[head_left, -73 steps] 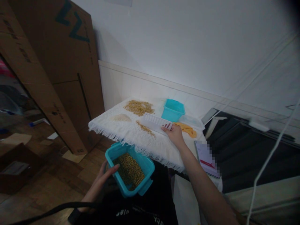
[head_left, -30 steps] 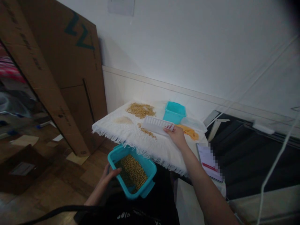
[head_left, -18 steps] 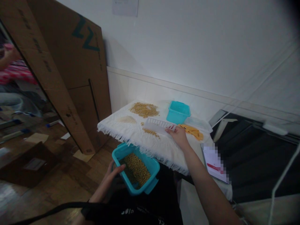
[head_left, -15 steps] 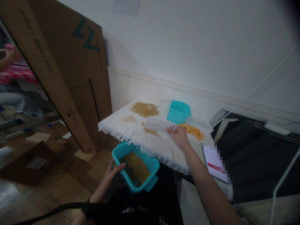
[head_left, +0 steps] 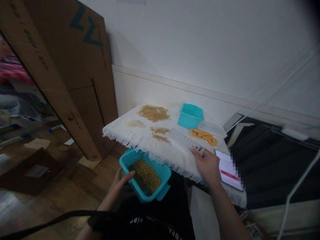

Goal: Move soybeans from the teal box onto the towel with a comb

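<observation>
My left hand (head_left: 119, 184) grips the near-left rim of a teal plastic tub (head_left: 162, 170) filled with tan beans, held just below the table's front edge. My right hand (head_left: 207, 164) is closed on the end of a white slotted plastic scraper (head_left: 184, 141) that lies on the white fringed cloth (head_left: 155, 150). On the cloth sit a large bean pile (head_left: 153, 113), two small bean rows (head_left: 160, 134) and a pale grain heap (head_left: 134, 123).
A second teal tub (head_left: 190, 115), a clear lid with yellow pieces (head_left: 203, 136) and a phone (head_left: 228, 169) lie at the table's right. Tall cardboard boxes (head_left: 62, 63) stand to the left. A white cable (head_left: 297, 186) hangs on the right.
My right hand has pulled the scraper back toward me and to the right, leaving two small bean rows on the cloth. The left hand and tub have stayed put.
</observation>
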`<state>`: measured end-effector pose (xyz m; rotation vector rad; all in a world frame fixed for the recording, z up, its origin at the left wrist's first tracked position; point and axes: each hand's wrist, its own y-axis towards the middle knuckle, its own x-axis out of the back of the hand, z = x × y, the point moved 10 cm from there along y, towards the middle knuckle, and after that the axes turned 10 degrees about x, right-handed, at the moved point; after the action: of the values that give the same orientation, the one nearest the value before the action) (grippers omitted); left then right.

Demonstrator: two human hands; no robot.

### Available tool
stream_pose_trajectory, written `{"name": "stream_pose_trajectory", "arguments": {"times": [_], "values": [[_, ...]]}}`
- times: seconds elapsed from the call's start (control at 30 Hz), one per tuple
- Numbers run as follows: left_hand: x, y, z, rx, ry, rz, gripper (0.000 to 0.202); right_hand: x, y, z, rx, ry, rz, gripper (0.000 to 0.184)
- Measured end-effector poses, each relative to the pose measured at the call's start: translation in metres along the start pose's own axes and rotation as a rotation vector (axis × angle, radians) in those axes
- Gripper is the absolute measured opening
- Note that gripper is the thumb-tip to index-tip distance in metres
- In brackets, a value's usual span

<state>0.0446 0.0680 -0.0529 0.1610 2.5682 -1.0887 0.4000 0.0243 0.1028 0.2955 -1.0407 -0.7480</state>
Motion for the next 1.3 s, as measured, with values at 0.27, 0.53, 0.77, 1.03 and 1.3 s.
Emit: {"name": "stream_pose_trajectory", "arguments": {"times": [0.27,0.53,0.77,1.03,1.3], "values": [[-0.012,-0.009,-0.005,-0.026,0.04,0.05,0.082,-0.002,-0.026,0.013,0.04,-0.018,-0.066,0.048],[-0.021,-0.019,-0.015,-0.039,0.035,0.118,0.074,-0.001,-0.034,0.047,0.249,0.062,-0.102,0.039],[-0.011,-0.007,-0.015,-0.039,0.037,0.046,0.085,-0.009,-0.039,0.056,0.269,0.128,-0.066,0.033],[-0.007,-0.001,-0.015,-0.044,0.027,0.043,0.091,-0.014,-0.044,0.071,0.323,0.168,-0.017,0.029],[-0.015,-0.008,-0.017,-0.061,0.019,0.075,0.081,-0.013,-0.061,0.096,0.39,0.163,0.051,0.027]]}}
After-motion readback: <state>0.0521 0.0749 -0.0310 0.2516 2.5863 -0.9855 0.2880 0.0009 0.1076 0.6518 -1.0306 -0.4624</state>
